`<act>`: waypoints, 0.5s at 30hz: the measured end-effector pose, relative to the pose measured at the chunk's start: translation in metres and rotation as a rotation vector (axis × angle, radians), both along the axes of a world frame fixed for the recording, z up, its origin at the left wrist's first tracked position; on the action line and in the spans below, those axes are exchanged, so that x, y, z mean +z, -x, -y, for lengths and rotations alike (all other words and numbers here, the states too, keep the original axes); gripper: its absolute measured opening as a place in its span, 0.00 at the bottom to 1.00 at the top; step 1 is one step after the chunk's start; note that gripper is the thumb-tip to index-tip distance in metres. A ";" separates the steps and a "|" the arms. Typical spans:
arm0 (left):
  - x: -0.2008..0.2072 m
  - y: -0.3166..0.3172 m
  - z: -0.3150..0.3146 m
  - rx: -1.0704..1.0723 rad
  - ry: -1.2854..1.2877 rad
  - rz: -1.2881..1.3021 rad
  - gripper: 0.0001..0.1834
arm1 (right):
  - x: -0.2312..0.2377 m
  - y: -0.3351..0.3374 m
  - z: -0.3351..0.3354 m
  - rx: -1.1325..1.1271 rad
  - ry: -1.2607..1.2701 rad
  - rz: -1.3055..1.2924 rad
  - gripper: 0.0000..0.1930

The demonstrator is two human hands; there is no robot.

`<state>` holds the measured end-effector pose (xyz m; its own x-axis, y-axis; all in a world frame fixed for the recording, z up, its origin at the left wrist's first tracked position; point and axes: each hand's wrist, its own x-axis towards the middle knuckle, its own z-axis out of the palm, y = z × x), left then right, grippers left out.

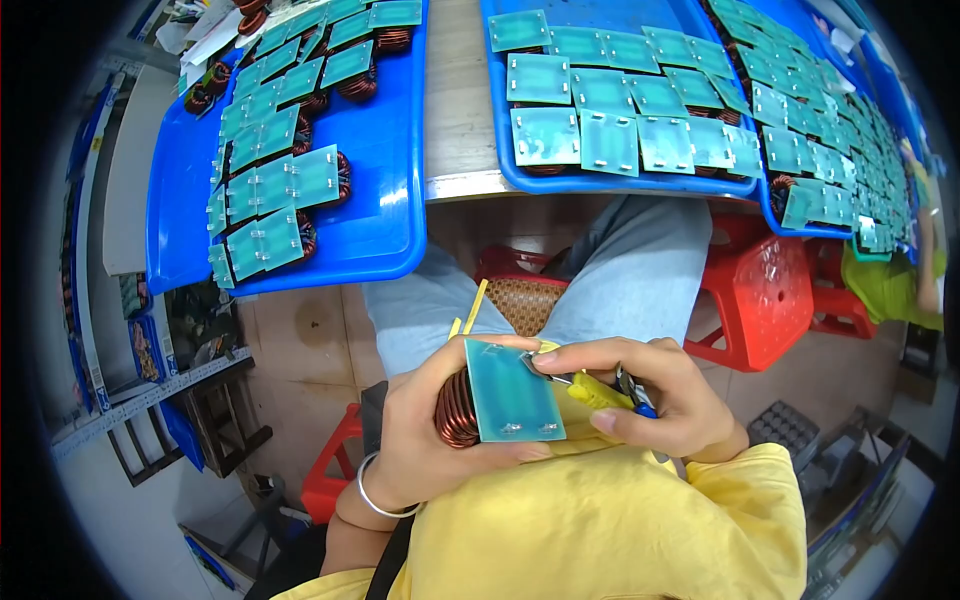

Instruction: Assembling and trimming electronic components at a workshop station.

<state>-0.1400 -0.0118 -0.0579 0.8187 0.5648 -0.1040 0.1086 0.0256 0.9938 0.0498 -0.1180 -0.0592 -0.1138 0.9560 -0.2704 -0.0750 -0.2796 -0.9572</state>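
My left hand (415, 400) is closed around a copper-wire toroidal coil (458, 412) with a flat green circuit board (515, 400) on its face. The board is turned up toward me, and small metal pins show near its corners. In my right hand (670, 395) is a small hand tool (597, 391) with a yellow and blue handle; its exact kind is partly hidden by my fingers. Its metal tip meets the board's upper right corner, where my right index finger also rests. Two thin yellow strips (476, 306) stick up behind my left hand.
Blue trays on the table hold many similar boards on coils: one tray (385, 225) at the left, one (640, 183) in the middle, another (815, 232) at the right. Red stools (760, 290) stand beside my legs. A person in green (885, 285) is at the far right. Shelving (150, 400) lines the left.
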 end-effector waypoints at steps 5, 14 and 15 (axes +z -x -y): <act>-0.001 0.000 0.000 0.001 0.026 0.003 0.33 | 0.001 0.000 0.001 -0.010 0.010 -0.001 0.24; -0.003 -0.002 0.007 0.148 0.149 0.088 0.32 | -0.008 0.013 0.005 -0.268 -0.169 0.012 0.23; -0.003 0.001 0.005 0.094 0.123 0.066 0.32 | -0.007 0.011 0.005 -0.285 -0.211 0.015 0.23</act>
<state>-0.1406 -0.0170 -0.0609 0.7704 0.6253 -0.1247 0.0344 0.1545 0.9874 0.0387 -0.1225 -0.0660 0.1682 0.9837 -0.0635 -0.1072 -0.0458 -0.9932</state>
